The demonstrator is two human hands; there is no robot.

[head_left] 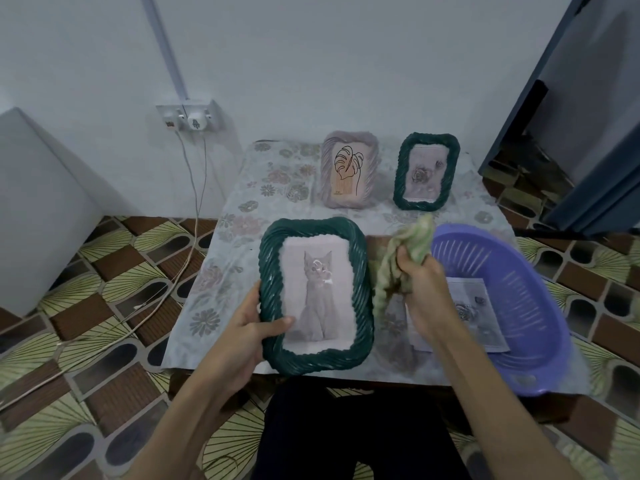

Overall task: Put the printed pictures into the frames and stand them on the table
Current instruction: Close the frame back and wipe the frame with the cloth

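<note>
My left hand [251,329] grips the left edge of a large dark green rope-pattern frame [360,296] that holds a grey cat picture [317,292], its thumb lying on the glass. The frame is tilted up over the table's front. My right hand [420,292] holds a crumpled green cloth [412,251] just right of the frame. Upright at the back of the table are a pale lilac frame [349,169] with a leaf drawing and a smaller dark green frame [427,171] with a rose picture. A loose rose print [474,306] lies partly in the basket.
A purple plastic basket [526,306] sits on the table's right side, over the edge. The small table wears a floral cloth [270,181]. A wall socket [188,116] with cables hangs to the left. A blue door [588,116] stands at right. Patterned floor surrounds the table.
</note>
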